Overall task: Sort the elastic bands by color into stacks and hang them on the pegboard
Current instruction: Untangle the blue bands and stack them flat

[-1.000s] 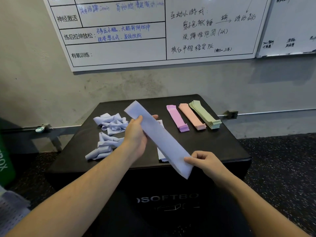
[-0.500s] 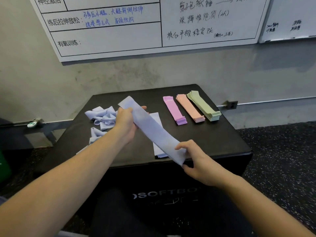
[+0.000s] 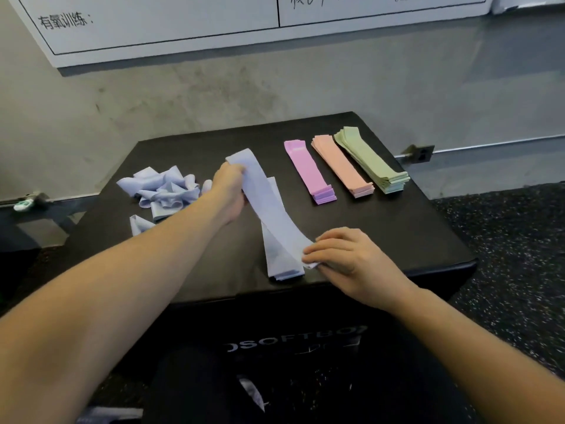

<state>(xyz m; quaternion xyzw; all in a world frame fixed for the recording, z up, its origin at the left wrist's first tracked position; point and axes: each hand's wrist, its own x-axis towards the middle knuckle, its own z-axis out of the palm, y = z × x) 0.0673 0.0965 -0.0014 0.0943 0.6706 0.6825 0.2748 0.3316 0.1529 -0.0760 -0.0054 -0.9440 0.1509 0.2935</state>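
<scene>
A flat pale blue elastic band (image 3: 269, 206) stretches between my two hands, just above the black soft box (image 3: 397, 240). My left hand (image 3: 229, 191) grips its far end; my right hand (image 3: 342, 255) pinches its near end against the box top. Under it lies a stack of flat blue bands (image 3: 279, 264). A loose heap of crumpled blue bands (image 3: 162, 191) sits to the left. Three neat stacks lie at the right: purple (image 3: 308, 172), pink (image 3: 341, 165) and green (image 3: 370, 159).
A whiteboard (image 3: 183, 22) with handwriting hangs on the grey wall behind the box. Speckled dark floor (image 3: 504, 240) surrounds the box. A wall socket (image 3: 423, 153) sits low at the right. No pegboard is in view.
Both hands have lowered the blue band from mid-air down onto the blue stack. My head has tilted down and closer, so the box fills more of the view.
</scene>
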